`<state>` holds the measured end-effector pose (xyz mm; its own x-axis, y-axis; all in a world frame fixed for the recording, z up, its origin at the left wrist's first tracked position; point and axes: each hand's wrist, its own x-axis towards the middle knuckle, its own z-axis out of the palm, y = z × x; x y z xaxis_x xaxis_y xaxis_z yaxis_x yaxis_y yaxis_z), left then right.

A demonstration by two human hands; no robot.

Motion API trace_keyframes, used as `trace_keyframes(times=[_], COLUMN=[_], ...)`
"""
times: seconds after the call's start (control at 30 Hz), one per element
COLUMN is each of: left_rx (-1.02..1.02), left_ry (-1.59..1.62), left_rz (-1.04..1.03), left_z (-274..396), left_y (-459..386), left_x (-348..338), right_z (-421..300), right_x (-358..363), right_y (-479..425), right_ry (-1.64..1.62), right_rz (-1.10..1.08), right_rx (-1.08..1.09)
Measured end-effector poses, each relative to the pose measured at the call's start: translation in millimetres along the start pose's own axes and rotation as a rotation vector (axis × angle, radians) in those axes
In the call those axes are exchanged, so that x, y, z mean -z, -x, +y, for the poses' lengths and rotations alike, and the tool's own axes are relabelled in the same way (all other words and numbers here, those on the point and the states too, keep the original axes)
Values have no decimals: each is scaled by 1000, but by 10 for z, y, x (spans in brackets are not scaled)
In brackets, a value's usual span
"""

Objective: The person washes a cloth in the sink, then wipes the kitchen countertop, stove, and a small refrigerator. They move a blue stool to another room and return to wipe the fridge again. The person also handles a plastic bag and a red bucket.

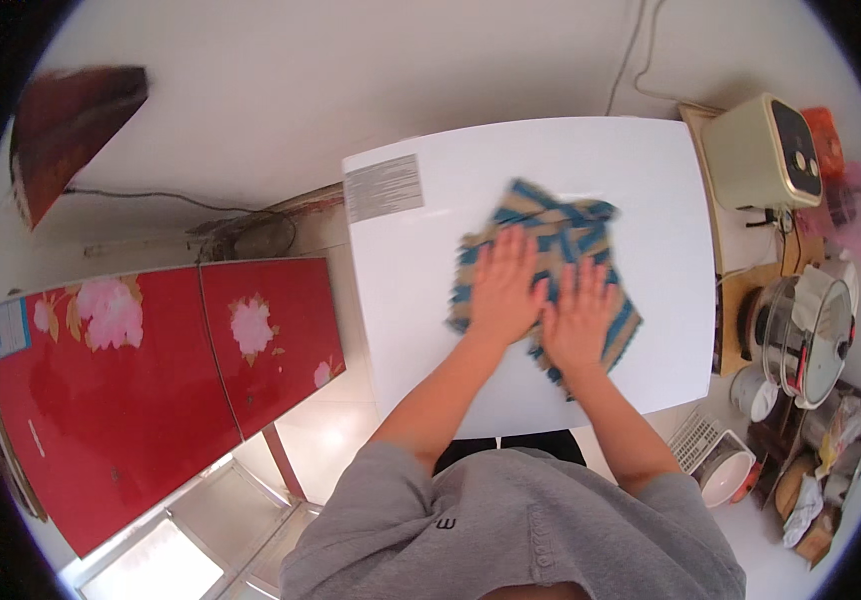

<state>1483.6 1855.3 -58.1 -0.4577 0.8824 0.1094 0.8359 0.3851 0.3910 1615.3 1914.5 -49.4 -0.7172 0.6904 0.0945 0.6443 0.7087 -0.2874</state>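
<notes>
A cloth with blue and tan stripes (550, 244) lies rumpled on a white tabletop-like surface (663, 300). My left hand (507, 285) presses flat on the cloth's left part, fingers pointing away from me. Beside it, my right hand (577, 315) rests flat on the lower right part, its fingers slightly spread. The two thumbs are close together. Neither hand grips the cloth; parts of it are hidden under the palms.
A grey label with writing (384, 187) is on the surface's far left corner. Red floral panels (123, 390) stand at left. On the right are a cream appliance (745, 154), a glass-lidded steamer pot (813, 337) and a pink-white basin (727, 478).
</notes>
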Motion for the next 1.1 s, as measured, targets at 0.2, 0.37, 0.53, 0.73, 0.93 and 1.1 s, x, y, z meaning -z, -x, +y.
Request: trace_keyframes(times=[0.2,0.37,0.53,0.73,0.93,1.1], left_rx=[417,496,424,315,53,-218], left_ry=[-200,-199,-284,-409,-241,73], left_rz=[-6,97,268,376,26,40], left_z=[-1183,-1427,-1971,-1992,-354,405], left_y=[1479,1446,62,-624,-244,718], left_x=[565,582,455,312,-62,-283], right_z=[-1469,-1566,-1541,-1309,-12,501], right_x=[-501,-757,-963,-992,-371,-135], right_y=[72,-510,-1583,-1815,-725,695], right_ry=[-262,-391,-169,-56,192,294], right_rz=[-221,-277,-23,204,131,136], right_rx=[594,938,740,440,156,-115])
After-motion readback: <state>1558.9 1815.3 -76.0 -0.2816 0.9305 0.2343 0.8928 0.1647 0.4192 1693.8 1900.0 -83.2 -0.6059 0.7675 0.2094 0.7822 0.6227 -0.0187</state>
